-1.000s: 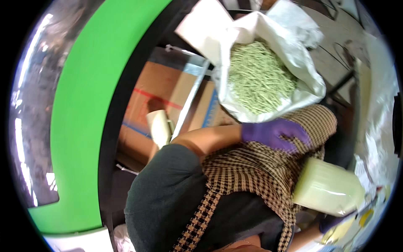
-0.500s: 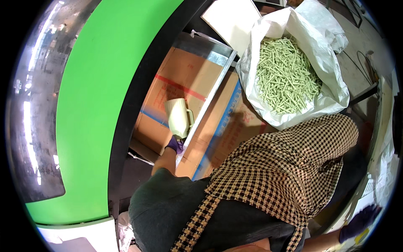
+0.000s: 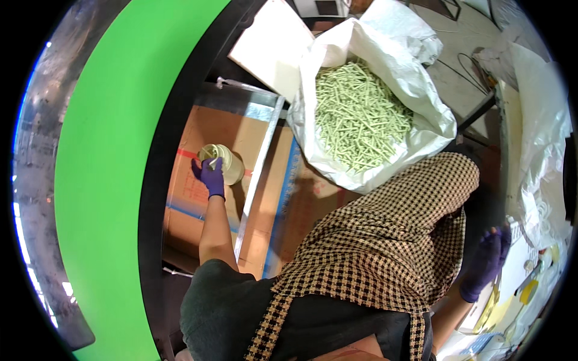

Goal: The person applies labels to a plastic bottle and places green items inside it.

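Note:
My left hand point(image 3: 211, 178), in a purple glove, reaches into a cardboard-lined metal tray point(image 3: 259, 161). Its fingers close round the handle of a pale cream plastic jug point(image 3: 232, 167). The jug leans with its round mouth toward the far left, and a little pale green shows inside. My right hand point(image 3: 485, 263), also gloved in purple, is at the far right beside a cluttered surface. Its fingers point away from me, slightly apart, and I see nothing in them.
A large white sack point(image 3: 442, 123) of thin pale green sticks point(image 3: 361, 114) stands open right of the tray. Behind the tray leans a white board point(image 3: 272, 48). A green machine panel point(image 3: 108, 180) curves along the left. Papers and yellow items point(image 3: 528, 292) lie at the right.
My left hand has moved farther away and gripped the jug, which has turned so its mouth faces away. My right hand has moved up along the right side. The view has shifted.

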A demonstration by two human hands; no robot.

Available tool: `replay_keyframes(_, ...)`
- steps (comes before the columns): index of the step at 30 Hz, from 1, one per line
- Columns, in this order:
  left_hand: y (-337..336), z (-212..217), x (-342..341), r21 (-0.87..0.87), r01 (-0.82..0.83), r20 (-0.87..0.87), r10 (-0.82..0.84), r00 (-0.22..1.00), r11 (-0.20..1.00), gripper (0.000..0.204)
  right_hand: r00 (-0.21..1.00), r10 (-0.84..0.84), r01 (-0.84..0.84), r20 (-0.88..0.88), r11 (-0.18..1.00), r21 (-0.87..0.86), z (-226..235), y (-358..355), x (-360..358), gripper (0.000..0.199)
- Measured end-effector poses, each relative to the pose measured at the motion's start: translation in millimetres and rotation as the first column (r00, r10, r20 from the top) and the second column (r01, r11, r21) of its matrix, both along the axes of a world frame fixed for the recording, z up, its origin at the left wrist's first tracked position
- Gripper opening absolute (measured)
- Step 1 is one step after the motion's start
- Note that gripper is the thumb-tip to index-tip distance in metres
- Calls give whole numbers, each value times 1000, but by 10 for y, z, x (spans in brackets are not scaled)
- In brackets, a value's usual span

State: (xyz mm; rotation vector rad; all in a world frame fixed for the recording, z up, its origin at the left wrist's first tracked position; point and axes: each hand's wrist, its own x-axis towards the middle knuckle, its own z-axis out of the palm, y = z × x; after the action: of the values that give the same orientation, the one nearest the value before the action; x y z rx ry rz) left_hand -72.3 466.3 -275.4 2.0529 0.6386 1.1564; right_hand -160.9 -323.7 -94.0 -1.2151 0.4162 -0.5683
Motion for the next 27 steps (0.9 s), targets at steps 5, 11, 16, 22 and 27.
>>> replay_keyframes(5,-230,117,431,694,165,-167,-65,984,701,55,992,-49,35,-117,992,-121,93,342,-111,33)
replay_keyframes(11,-464,330,447,340,-7,-510,191,839,940,102,988,80,-115,-132,952,-284,-2,477,-180,30)
replay_keyframes(16,-917,867,771,433,289,-652,75,755,854,87,971,225,-230,-86,758,-610,-21,582,-79,34)
replay_keyframes(22,-3372,2419,924,552,813,-468,-738,486,185,78,935,354,-97,-1,255,-962,265,1051,153,51)
replay_keyframes(27,-4503,2210,482,234,972,-307,-950,53,-22,81,928,366,-88,-70,32,-996,162,1448,243,59)
